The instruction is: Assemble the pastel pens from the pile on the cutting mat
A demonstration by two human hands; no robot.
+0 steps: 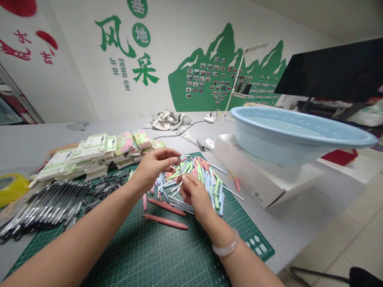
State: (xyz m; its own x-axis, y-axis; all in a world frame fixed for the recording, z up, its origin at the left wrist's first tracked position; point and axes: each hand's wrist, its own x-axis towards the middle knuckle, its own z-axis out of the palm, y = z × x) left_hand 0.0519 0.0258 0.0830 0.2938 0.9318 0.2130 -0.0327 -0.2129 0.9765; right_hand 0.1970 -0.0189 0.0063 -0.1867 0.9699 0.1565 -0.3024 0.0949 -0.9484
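One yellow roll [12,190] at left edge. Clear-and-black pens [55,199] just right of it, stacked packs [94,147] farther back. My left hand [158,163]: thumb and finger pinched on a thin dark piece [180,162], too small to identify; it sits right at my fingertips, above the green mat [131,255]. Two pink pen bodies [166,222] lie nearer, below my hands. My right hand [194,193] pinches the piece's near end. Pastel pen parts [217,193] spread behind and right. Farther right: white box [254,181], blue tub [266,147] on top.
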